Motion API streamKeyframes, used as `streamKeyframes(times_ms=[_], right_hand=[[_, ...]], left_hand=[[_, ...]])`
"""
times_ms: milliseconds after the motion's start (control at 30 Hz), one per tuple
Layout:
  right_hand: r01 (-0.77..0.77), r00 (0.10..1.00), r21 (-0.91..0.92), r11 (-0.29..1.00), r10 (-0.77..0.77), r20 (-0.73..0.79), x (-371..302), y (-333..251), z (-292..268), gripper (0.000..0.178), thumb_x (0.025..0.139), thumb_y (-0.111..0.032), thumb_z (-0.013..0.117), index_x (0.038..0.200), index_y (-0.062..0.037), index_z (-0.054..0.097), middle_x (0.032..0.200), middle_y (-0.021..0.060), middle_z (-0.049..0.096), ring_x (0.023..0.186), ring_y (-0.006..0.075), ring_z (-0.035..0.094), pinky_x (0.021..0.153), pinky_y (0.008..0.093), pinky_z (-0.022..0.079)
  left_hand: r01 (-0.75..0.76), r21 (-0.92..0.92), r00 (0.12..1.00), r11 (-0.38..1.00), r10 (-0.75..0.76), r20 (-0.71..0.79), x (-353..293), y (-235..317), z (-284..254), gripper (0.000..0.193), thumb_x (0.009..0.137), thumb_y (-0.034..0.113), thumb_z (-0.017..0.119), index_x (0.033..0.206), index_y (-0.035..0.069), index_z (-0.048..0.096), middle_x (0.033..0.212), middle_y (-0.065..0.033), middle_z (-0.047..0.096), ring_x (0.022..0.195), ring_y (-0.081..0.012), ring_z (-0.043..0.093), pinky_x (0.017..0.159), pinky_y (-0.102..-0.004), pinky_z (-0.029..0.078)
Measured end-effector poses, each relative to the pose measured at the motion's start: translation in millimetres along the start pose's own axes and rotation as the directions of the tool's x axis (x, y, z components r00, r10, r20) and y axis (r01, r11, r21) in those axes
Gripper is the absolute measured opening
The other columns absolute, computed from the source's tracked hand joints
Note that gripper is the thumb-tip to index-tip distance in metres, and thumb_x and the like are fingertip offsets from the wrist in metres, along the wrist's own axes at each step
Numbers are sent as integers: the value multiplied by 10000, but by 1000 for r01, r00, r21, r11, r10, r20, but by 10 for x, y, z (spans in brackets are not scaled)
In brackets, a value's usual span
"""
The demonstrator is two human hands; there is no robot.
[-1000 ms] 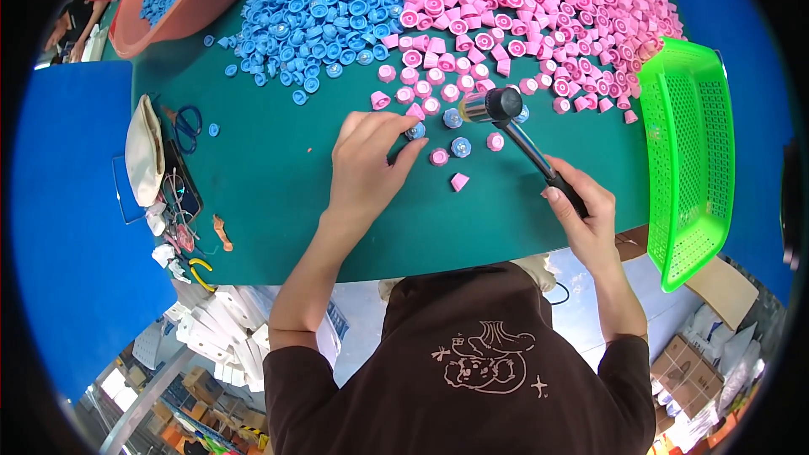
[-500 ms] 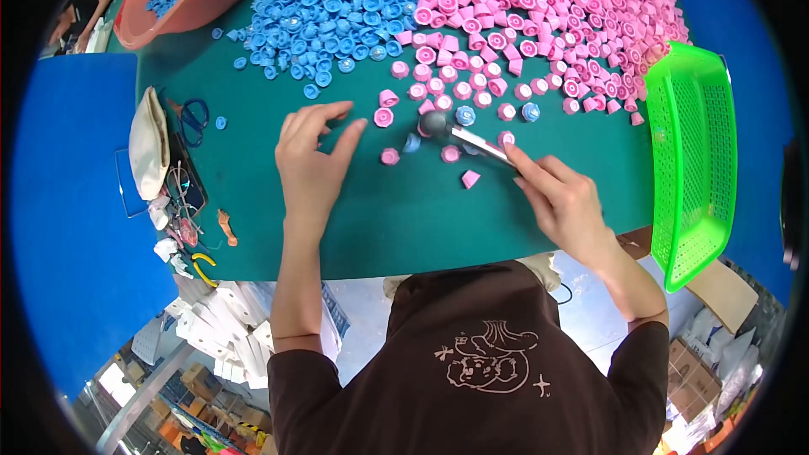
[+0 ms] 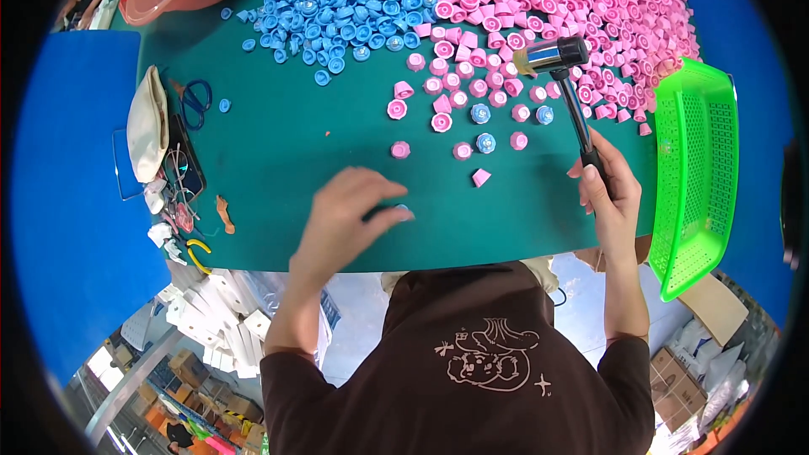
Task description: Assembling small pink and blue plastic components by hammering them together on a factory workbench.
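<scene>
My right hand (image 3: 613,185) grips the black handle of a small mallet (image 3: 575,109), which is raised with its black and yellowish head over the loose pink pieces. My left hand (image 3: 352,215) hovers near the front of the table, thumb and fingers apart and curved. Just by its fingertips shows a bit of a small blue piece (image 3: 402,207), mostly hidden by the thumb. Between my hands lie small pink cup-shaped pieces (image 3: 463,151) and a blue-topped piece (image 3: 486,143). A tipped pink piece (image 3: 481,178) is nearest the front.
Heaps of blue caps (image 3: 354,0) and pink cups (image 3: 573,0) cover the far side of the green table (image 3: 278,152). A red tub (image 3: 194,0) stands far left, a green basket (image 3: 695,185) right. Scissors (image 3: 195,104), a pouch (image 3: 148,126) and yellow-handled pliers (image 3: 198,254) lie left.
The mallet has swung up and turned upright, away from the pieces. My left hand has come nearer to me and rightward. A blue-topped piece now shows where the mallet lay.
</scene>
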State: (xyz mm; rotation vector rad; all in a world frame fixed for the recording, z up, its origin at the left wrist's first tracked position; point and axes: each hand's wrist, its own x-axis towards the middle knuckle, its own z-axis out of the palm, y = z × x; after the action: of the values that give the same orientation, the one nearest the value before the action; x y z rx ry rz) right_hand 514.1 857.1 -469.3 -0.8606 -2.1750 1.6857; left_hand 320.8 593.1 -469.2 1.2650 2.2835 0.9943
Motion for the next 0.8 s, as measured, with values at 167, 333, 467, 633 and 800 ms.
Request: streamKeyframes(times_ms=[167,333,467,633,800], right_hand=[[-27,1000,37,999,28,-8,9,5,47,423,937,-154,590,1321,3,506,860,23,618,585,20,456,482,156,352],[42,999,2,999,-42,21,-40,39,32,427,908,-125,637,1300,6,530,876,24,612,629,32,490,514,164,370],[80,996,-30,996,-79,36,-59,20,25,424,895,-107,654,1291,-2,548,902,31,621,660,47,514,543,180,392],[92,994,-34,995,-90,53,-58,48,44,401,906,-128,645,1280,-8,563,890,44,635,646,50,510,538,188,397],[121,989,-54,991,-116,87,-112,35,41,361,924,-149,625,1256,-11,589,879,52,647,631,54,506,537,190,403]], left_hand=[[51,37,999,998,-52,14,-249,4,222,302,643,143,820,901,56,689,874,-63,635,824,-250,605,699,-362,499],[-14,140,997,990,25,-75,-278,-110,203,334,622,142,836,905,58,681,875,-62,626,806,-241,602,676,-347,490],[-78,155,977,985,107,-187,-174,-155,238,338,628,115,841,922,66,682,856,-49,635,761,-204,595,651,-321,474],[74,0,944,997,-70,-322,460,88,363,245,691,93,805,901,61,682,845,-52,668,761,-221,605,672,-319,482],[-43,131,940,990,84,-332,655,-15,511,257,684,104,816,908,58,699,852,-43,678,770,-187,593,681,-297,475]])
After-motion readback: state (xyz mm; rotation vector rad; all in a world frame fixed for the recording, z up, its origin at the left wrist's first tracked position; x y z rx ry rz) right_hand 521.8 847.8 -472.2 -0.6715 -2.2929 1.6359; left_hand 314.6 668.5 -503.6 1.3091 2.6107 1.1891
